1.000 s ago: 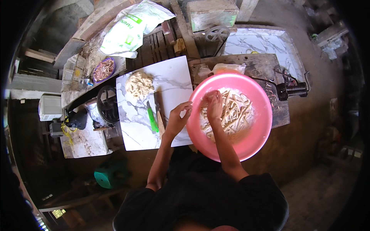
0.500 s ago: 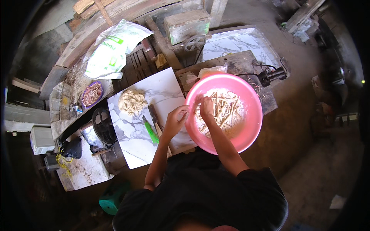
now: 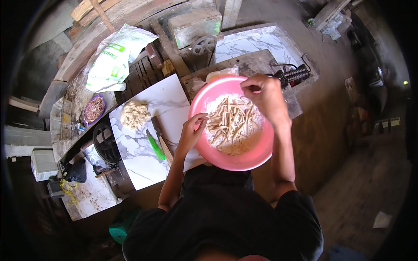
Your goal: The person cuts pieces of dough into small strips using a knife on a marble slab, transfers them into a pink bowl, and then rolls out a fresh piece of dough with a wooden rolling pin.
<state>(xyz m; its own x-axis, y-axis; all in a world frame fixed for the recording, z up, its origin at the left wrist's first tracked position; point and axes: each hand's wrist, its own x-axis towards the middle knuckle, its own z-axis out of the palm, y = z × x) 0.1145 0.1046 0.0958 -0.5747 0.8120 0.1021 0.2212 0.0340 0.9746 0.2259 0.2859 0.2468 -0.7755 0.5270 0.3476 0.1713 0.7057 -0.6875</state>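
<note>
A pink basin (image 3: 250,162) stands in front of me, holding pale flour-dusted strips (image 3: 233,119) and loose white powder. My left hand (image 3: 193,130) is at the basin's left side, its fingers and thumb curled at the rim. Over the far right rim hovers my right hand (image 3: 267,98), fingers bent and closed; whatever they hold, if anything, is hidden. Left of the basin, a marbled white board (image 3: 135,163) carries a lump of pale dough (image 3: 135,115), a green-handled knife (image 3: 155,145) and a longer tool with a dark end and wooden-looking handle (image 3: 162,135).
A white sack (image 3: 115,58) lies at the far left, near a purple bowl of thin strips (image 3: 94,109). Beyond the basin are a hand wheel (image 3: 203,45), a grey box (image 3: 196,28) and a dark spring-like machine part (image 3: 294,76). A green stool (image 3: 119,228) stands lower left.
My right hand has lifted from the strips inside the basin to its far right rim. The left hand stays by the left rim. The whole view has shifted slightly.
</note>
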